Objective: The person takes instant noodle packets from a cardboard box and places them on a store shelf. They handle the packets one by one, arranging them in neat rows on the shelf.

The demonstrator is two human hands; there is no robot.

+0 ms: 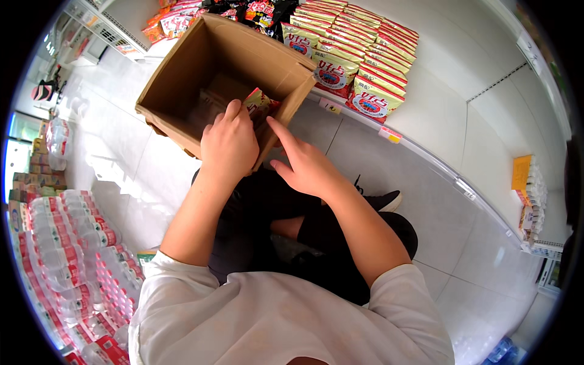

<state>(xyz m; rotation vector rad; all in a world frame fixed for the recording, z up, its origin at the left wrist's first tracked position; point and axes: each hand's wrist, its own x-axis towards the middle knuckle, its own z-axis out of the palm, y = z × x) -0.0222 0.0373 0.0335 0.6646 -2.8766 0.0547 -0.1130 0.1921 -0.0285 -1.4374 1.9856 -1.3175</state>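
Observation:
A cardboard box (182, 77) with its top uncovered stands tilted in front of me. My left hand (230, 143) reaches over its near side into it. Right by those fingers, inside the box, a red and yellow snack packet (258, 104) shows in part. The hand's back hides the fingertips, so I cannot tell whether they grip the packet. At the box's right wall is my right hand (305, 162), its index finger stretched out to the wall and its thumb apart, with nothing held. Clear plastic (207, 109) seems to lie deeper in the box.
Rows of red and yellow snack packets (346, 54) fill part of the white low shelf (438, 96) beyond the box. Black packets (260, 16) sit left of them. Stacked packs of bottles (64, 246) rise at my left. My shoe (383, 200) rests on the tiled floor.

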